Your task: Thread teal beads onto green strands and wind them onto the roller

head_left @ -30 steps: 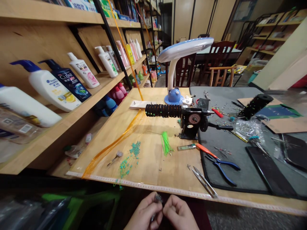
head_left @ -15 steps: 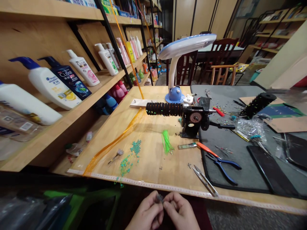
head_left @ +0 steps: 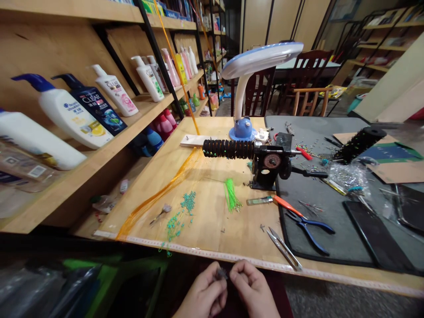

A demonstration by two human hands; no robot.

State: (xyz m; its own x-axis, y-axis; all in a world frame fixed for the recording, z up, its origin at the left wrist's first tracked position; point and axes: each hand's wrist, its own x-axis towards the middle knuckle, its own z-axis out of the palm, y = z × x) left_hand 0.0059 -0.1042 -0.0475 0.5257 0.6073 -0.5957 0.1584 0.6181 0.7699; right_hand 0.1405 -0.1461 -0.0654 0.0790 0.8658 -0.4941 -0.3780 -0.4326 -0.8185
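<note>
Below the table's front edge, my left hand (head_left: 209, 291) pinches a small dark grey bundle (head_left: 221, 274), too small to make out in detail. My right hand (head_left: 251, 287) is just to its right, thumb and forefinger pressed together; whatever they hold is too small to see. A narrow gap separates the fingertips of the two hands. Closest to them on the table lie silver snips (head_left: 284, 248), with a bright green thread bundle (head_left: 232, 195) farther back. Turquoise beads (head_left: 188, 202) and a small grey tuft (head_left: 165, 208) lie to the left.
A black hand-cranked winder (head_left: 266, 170) stands mid-table before a blue-white lamp (head_left: 243, 128). Orange threads (head_left: 154, 194) run down the left. Blue pliers (head_left: 308, 229) and a black flat case (head_left: 374, 234) lie on the grey mat (head_left: 311, 132). Bottles line the left shelf (head_left: 145, 112).
My right hand has moved slightly right, and the gap between the fingertips has widened. The dark bundle stays in my left hand. The view has shifted slightly.
</note>
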